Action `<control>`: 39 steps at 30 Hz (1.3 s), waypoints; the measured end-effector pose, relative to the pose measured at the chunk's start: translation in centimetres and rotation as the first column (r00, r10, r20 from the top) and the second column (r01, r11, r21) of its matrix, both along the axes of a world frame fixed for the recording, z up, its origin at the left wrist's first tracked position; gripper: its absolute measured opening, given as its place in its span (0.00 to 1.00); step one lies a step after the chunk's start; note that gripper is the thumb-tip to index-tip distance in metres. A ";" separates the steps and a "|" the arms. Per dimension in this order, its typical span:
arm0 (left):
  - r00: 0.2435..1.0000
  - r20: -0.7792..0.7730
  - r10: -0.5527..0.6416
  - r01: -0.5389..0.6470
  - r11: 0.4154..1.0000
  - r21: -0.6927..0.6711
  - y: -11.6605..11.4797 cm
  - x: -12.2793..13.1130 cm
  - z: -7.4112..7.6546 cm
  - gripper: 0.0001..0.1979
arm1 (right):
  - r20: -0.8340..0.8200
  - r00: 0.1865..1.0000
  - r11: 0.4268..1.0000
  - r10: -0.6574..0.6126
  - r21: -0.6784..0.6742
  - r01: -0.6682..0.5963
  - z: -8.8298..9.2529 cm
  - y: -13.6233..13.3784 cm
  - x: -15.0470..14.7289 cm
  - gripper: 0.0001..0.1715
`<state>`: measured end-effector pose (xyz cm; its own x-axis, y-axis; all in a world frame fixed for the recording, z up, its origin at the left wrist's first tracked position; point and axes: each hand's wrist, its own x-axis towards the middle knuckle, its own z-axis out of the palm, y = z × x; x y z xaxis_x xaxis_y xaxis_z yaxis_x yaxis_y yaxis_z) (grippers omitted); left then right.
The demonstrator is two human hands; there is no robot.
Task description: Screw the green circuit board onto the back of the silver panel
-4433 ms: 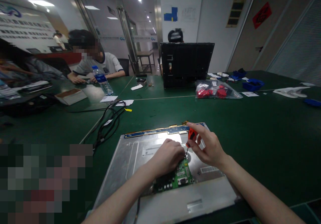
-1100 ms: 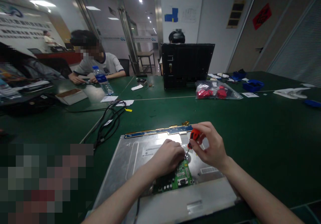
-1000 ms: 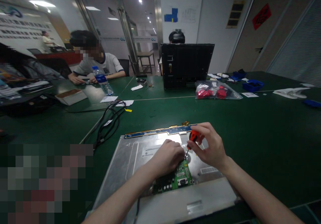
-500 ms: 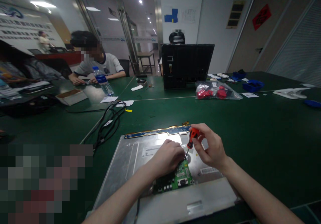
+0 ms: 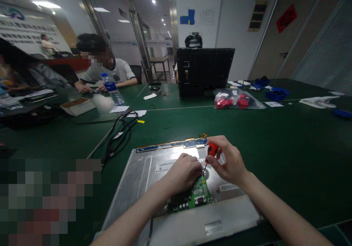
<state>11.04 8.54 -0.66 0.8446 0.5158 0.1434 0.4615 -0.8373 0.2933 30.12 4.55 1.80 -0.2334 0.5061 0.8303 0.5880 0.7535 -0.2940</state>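
A silver metal display panel (image 5: 129, 187) lies flat on the table in front of me. On it sits a green circuit board (image 5: 202, 190), partly covered by my left hand (image 5: 185, 170). That hand is closed near the board's upper edge, its fingertips by the screwdriver's tip; what they pinch, if anything, is hidden. My right hand (image 5: 227, 159) grips a red and black screwdriver (image 5: 212, 149) by its handle. The shaft points down to the board's upper corner, tilted slightly. A narrow blue circuit strip (image 5: 170, 145) runs along the panel's far edge.
Black cables (image 5: 118, 136) lie to the left of the panel. Farther back stand a black monitor (image 5: 205, 71), a plastic bag with red items (image 5: 238, 100), blue trays (image 5: 277, 94) and a water bottle (image 5: 112, 89). Other people sit across the table and at the left.
My right fingers have shifted on the screwdriver handle, which looks turned and now shows more red. The left hand and the board stay in place.
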 end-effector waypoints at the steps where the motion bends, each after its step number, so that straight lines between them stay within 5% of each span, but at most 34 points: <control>1: 1.000 -0.001 0.000 0.000 1.000 0.002 0.0 0.0 0.0 0.08 | -0.001 1.000 1.000 0.017 -0.015 -0.017 -0.1 0.0 0.0 0.21; 9: 1.000 0.001 -0.004 0.004 1.000 0.009 0.0 0.0 0.1 0.09 | -0.006 0.999 0.997 0.035 -0.069 -0.035 -0.4 -0.1 0.1 0.28; 22: 1.000 0.001 -0.018 0.018 1.000 -0.023 0.2 0.0 -0.2 0.09 | 0.053 0.998 1.000 -0.017 0.023 0.015 -0.7 0.4 0.0 0.25; 39: 1.000 -0.001 -0.008 0.008 1.000 0.011 0.0 0.0 0.0 0.09 | 0.012 0.999 0.996 0.040 -0.074 -0.039 -0.7 0.1 0.2 0.30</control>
